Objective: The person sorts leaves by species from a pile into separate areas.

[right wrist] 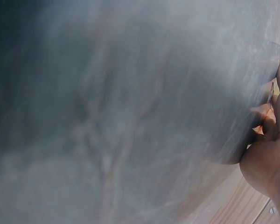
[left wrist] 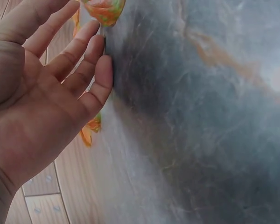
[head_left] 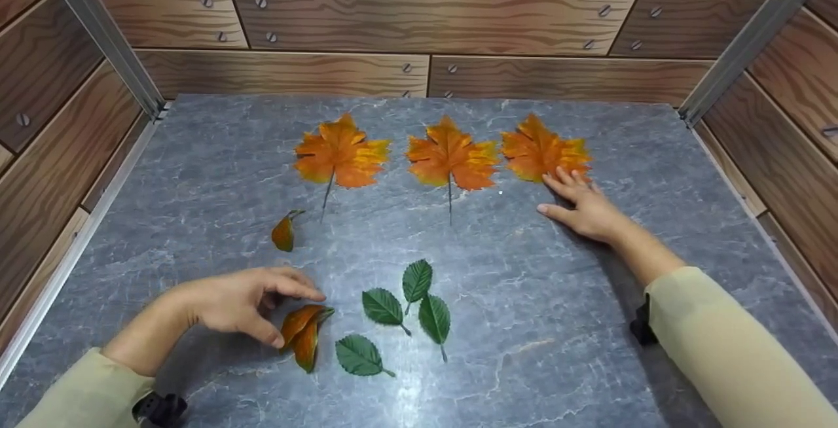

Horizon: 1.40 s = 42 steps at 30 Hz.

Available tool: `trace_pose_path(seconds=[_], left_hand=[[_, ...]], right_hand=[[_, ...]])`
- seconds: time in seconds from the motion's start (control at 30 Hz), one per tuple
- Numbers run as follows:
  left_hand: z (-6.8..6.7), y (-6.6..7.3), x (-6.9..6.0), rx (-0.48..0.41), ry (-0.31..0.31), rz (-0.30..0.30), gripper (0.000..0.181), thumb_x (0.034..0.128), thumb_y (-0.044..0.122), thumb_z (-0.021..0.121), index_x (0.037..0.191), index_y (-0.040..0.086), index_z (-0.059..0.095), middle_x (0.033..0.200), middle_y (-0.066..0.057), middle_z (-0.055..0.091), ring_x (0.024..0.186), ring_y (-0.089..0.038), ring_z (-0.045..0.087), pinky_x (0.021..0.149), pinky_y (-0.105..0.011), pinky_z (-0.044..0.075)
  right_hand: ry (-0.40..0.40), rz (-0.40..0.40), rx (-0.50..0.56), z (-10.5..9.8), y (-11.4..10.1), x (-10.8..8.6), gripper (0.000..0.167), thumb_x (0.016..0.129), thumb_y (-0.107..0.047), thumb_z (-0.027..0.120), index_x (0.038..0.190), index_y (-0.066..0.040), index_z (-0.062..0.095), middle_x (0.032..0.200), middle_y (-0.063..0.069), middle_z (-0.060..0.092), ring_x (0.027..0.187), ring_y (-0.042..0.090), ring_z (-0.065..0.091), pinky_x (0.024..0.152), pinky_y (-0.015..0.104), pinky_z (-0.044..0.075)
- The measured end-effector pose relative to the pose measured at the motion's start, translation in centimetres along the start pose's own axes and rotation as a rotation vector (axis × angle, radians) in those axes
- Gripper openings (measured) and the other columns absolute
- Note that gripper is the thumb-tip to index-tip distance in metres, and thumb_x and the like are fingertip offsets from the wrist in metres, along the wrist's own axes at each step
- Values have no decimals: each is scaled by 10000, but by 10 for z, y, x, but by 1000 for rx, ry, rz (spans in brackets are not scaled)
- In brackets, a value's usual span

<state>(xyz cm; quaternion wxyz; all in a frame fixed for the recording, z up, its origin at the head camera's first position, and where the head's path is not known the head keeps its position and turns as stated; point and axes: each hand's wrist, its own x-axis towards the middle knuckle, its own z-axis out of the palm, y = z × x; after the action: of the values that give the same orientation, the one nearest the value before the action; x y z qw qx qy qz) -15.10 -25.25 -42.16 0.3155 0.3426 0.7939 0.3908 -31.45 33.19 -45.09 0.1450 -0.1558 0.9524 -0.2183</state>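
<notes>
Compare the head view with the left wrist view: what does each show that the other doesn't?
Only the head view: four green leaves, and the right hand with its fingers over the lower edge of the rightmost maple-shaped leaf.
Only the left wrist view: the left hand from its palm side, laid open to the camera.
Both: that left hand, the grey tabletop, wood-patterned panels and orange leaf colour, though which leaves the wrist view catches, I can't tell.

Rightmost leaf (head_left: 537, 143) partly behind fingers (head_left: 561, 187)
</notes>
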Motion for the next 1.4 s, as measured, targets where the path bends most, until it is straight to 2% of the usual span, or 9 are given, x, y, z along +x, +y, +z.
trace_pose_path(seconds=[0.23, 0.5, 0.73, 0.93, 1.03, 1.27, 1.4], left_hand=[[6, -3, 0, 7, 15, -7, 664, 890, 215, 876, 1507, 175, 633, 1504, -86, 507, 1214, -260, 512, 886, -312, 447], [9, -3, 0, 1, 39, -19, 610, 889, 231, 872, 1466, 203, 677, 1529, -105, 482, 1373, -310, 450, 1062, -352, 441], [11, -4, 1, 28, 31, -27, 711, 874, 252, 887, 1529, 215, 613, 1539, -95, 462, 1394, -332, 434, 1130, -394, 423], [13, -3, 3, 34, 40, -30, 644, 884, 244, 879, 1489, 233, 656, 1540, -103, 463, 1416, -386, 410, 1137, -478, 429], [14, -3, 3, 24, 49, -29, 599, 893, 240, 873, 1461, 227, 681, 1526, -101, 475, 1404, -385, 420, 1122, -482, 445], [14, -4, 4, 19, 84, -19, 543, 914, 238, 855, 1434, 210, 702, 1479, -66, 529, 1318, -290, 493, 993, -370, 476], [14, -4, 3, 15, 107, -34, 540, 926, 250, 847, 1441, 195, 695, 1470, -46, 572, 1320, -274, 524, 1010, -342, 477]], right_hand=[[1, -7, -7, 0, 0, 1, 858, 1066, -620, 518, 1703, -125, 228, 1758, 190, 2, 1599, 442, -100, 1248, 652, -86], [-5, 4, -5, -3, -2, 1, 872, 1062, -636, 510, 1708, -133, 209, 1762, 171, -24, 1601, 421, -127, 1247, 650, -94], [-7, 1, -8, -2, 0, 1, 870, 1062, -640, 507, 1707, -137, 210, 1760, 172, -23, 1601, 419, -127, 1248, 647, -92], [-9, 3, -10, -3, 0, 1, 867, 1064, -634, 510, 1707, -136, 210, 1759, 172, -26, 1601, 420, -123, 1245, 656, -89], [-11, 7, -7, -3, 0, 0, 869, 1061, -638, 511, 1708, -143, 209, 1760, 167, -29, 1601, 419, -125, 1245, 656, -91], [-10, 5, 0, -1, 1, -1, 867, 1063, -633, 513, 1707, -139, 209, 1759, 172, -29, 1600, 424, -125, 1246, 653, -93], [-6, 3, 5, 1, 1, -1, 860, 1066, -625, 513, 1708, -137, 212, 1761, 169, -23, 1602, 418, -125, 1248, 644, -98]])
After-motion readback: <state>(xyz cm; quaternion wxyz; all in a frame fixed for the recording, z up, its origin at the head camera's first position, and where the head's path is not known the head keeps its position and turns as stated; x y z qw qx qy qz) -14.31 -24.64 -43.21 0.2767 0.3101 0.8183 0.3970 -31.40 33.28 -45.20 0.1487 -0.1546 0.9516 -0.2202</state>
